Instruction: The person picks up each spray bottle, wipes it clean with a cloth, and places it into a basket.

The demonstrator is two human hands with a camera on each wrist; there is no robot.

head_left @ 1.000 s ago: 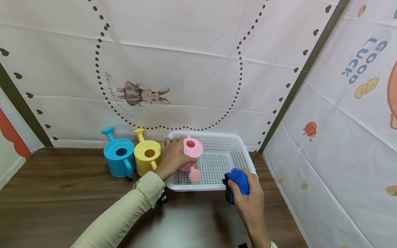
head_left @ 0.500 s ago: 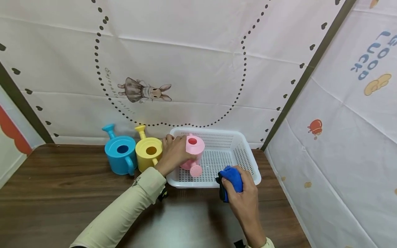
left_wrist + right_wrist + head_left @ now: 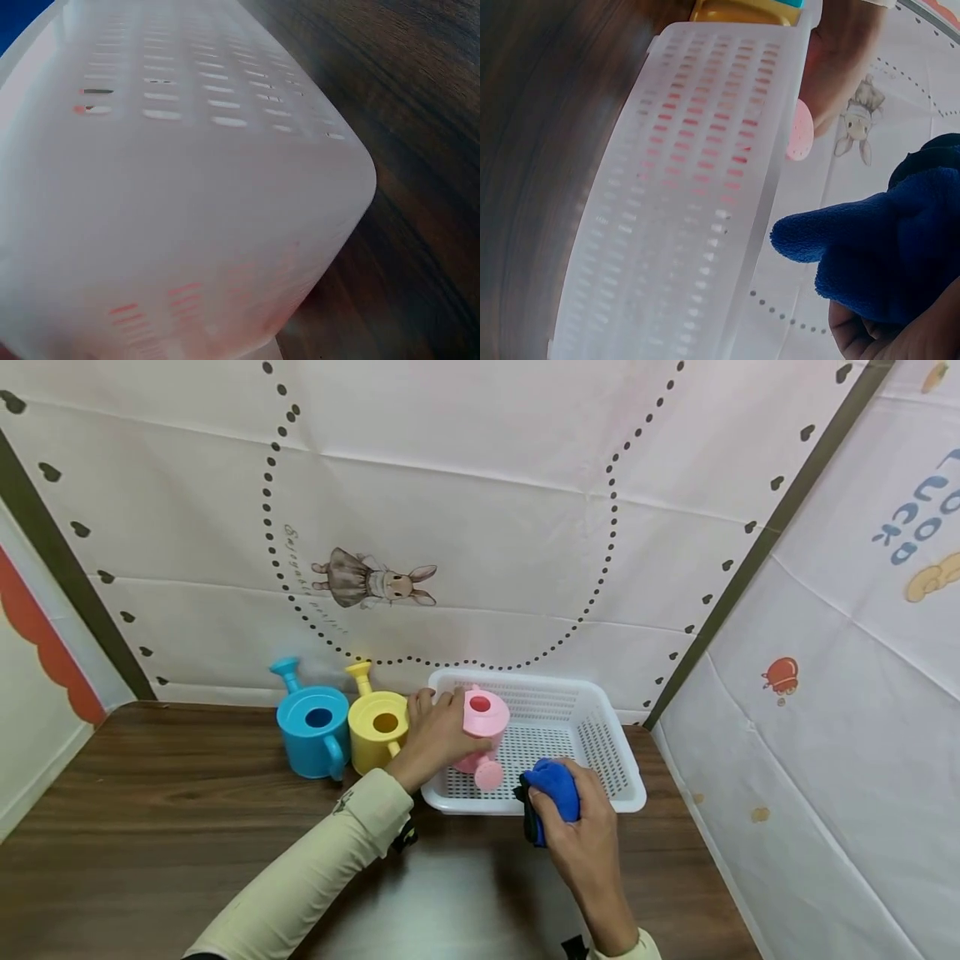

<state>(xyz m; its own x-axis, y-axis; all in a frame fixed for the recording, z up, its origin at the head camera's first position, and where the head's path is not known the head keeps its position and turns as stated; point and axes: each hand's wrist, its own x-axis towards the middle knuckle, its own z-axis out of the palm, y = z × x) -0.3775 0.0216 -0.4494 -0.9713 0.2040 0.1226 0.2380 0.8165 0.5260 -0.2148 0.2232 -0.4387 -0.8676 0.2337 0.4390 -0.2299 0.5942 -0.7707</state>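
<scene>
A pink watering can [image 3: 486, 720] stands in the left end of a white perforated basket [image 3: 611, 735], its sprinkler head pointing toward the front. My left hand [image 3: 441, 735] grips it from the left side, reaching over the basket's rim. At the basket's front edge my right hand [image 3: 583, 827] holds a bunched blue cloth [image 3: 557, 789] with a dark part on its left. In the right wrist view the cloth [image 3: 877, 240] looks fluffy and hangs beside the basket wall [image 3: 705, 187]. The left wrist view shows only the basket's outside [image 3: 187, 187], with pink showing through its slots.
Left of the basket stand a yellow watering can [image 3: 372, 727] and, beside it, a blue watering can [image 3: 311, 735], both against the back wall sheet [image 3: 480, 527]. A brown wooden table [image 3: 187, 827] carries everything. A printed sheet [image 3: 825, 735] closes off the right side.
My right hand has shifted slightly left with the blue cloth along the basket's front. The left hand keeps its grip on the pink watering can. The head view has shifted a little.
</scene>
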